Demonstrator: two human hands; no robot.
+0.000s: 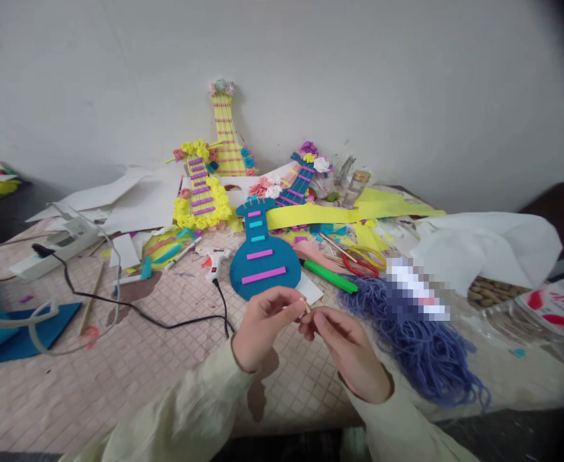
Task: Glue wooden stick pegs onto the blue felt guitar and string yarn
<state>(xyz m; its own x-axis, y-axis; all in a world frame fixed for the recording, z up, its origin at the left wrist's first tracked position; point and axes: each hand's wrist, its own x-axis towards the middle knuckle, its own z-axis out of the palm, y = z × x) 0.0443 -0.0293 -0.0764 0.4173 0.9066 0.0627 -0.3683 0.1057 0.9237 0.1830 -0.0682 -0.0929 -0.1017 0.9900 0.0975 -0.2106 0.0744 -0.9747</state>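
Both hands meet at the middle of the table's near side. My left hand (269,324) pinches a short, thin wooden stick (307,307) between thumb and fingers. The fingers of my right hand (346,346) are closed at the stick's lower end. Just beyond them lies a flat blue instrument-shaped cutout (265,256) with purple and turquoise strips across it. A white scrap of paper (311,290) shows behind my fingertips. The white hot glue gun (215,264) rests left of the cutout, and a green marker-like stick (330,276) to its right.
Blue-purple yarn (421,346) spreads at the right, near a clear plastic bottle (536,311). Scissors (363,260) lie among paper scraps. Decorated paper instruments (202,186) stand by the wall. A black cord (166,326) and a power strip (55,247) occupy the left.
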